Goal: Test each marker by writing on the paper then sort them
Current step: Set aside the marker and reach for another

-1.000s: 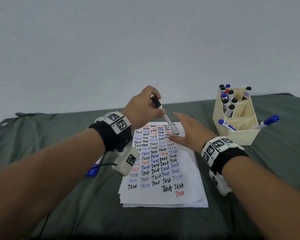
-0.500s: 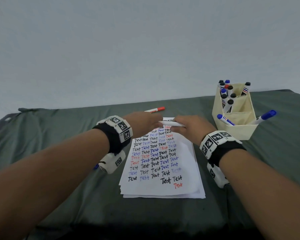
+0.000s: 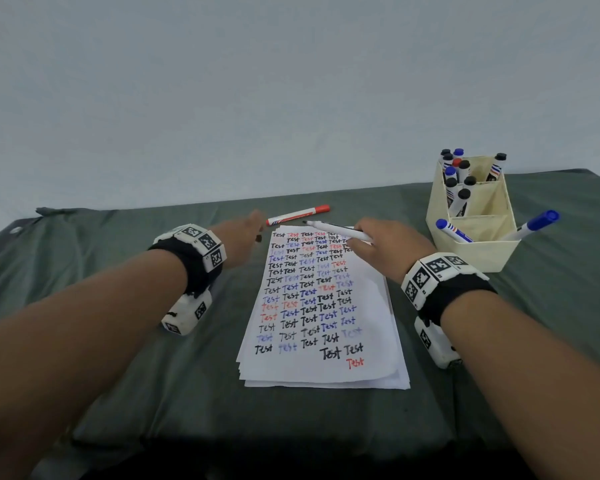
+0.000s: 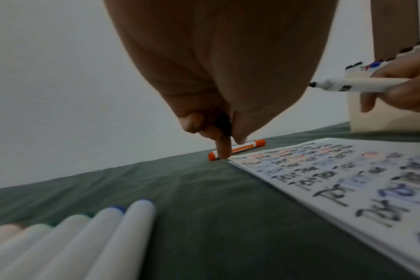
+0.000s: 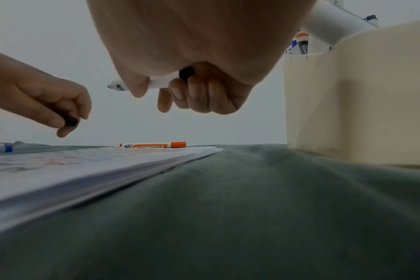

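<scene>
My right hand (image 3: pixel 368 240) grips an uncapped black marker (image 3: pixel 333 230) over the top of the paper stack (image 3: pixel 319 372), tip pointing left. In the right wrist view the curled fingers (image 5: pixel 199 89) wrap the white barrel (image 5: pixel 158 83). My left hand (image 3: pixel 243 233) hovers left of the paper's top corner and holds the black cap (image 4: pixel 223 123) in its curled fingers, also seen as the black cap (image 5: pixel 70 121). A capped red marker (image 3: pixel 298 214) lies on the cloth just beyond the paper. The paper is covered with rows of "Test" in black, blue and red.
A cream divided organizer (image 3: pixel 499 251) at the right holds several capped markers in its back compartments and two blue ones in the front. Several white markers (image 4: pixel 72 236) lie on the green cloth (image 3: pixel 153 393) by my left wrist. A pale wall rises behind the table.
The hands pulled the marker and its cap apart: the right hand now has the bare marker, the left hand moved left with the cap. Both hands dropped lower toward the paper's far edge.
</scene>
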Tool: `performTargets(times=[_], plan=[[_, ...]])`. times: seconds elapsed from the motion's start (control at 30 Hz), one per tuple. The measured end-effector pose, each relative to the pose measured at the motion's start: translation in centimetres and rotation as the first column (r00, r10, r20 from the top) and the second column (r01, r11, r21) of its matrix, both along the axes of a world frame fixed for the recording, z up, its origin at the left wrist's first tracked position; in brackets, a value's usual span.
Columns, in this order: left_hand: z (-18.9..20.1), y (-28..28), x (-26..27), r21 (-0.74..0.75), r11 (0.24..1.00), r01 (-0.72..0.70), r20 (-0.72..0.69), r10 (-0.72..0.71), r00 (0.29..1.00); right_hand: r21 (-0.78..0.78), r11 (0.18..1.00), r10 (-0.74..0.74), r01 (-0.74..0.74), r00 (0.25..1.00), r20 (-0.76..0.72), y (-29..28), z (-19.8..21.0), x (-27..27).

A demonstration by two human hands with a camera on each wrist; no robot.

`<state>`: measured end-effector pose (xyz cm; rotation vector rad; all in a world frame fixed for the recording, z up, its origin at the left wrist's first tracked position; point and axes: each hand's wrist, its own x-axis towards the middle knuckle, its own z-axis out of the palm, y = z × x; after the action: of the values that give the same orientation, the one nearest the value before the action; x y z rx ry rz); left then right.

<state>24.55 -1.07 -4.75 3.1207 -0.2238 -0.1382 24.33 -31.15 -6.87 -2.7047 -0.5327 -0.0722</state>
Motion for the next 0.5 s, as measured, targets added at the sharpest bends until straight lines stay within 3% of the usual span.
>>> performTargets(times=[0.2, 0.5], plan=[[0.5, 1.5, 0.5, 0.218, 0.972, 0.081, -0.128, -0.054, 0.99, 0.004, 1.0, -0.015, 0.015, 1.0, -0.019, 0.3, 0.2, -0.1], [-0.6, 1.7, -0.1, 0.125, 0.992, 0.013, -0.136, 0.004, 0.991, 0.003, 1.0, -0.02, 0.02, 1.0, -0.017, 0.4, 0.0, 0.0]])
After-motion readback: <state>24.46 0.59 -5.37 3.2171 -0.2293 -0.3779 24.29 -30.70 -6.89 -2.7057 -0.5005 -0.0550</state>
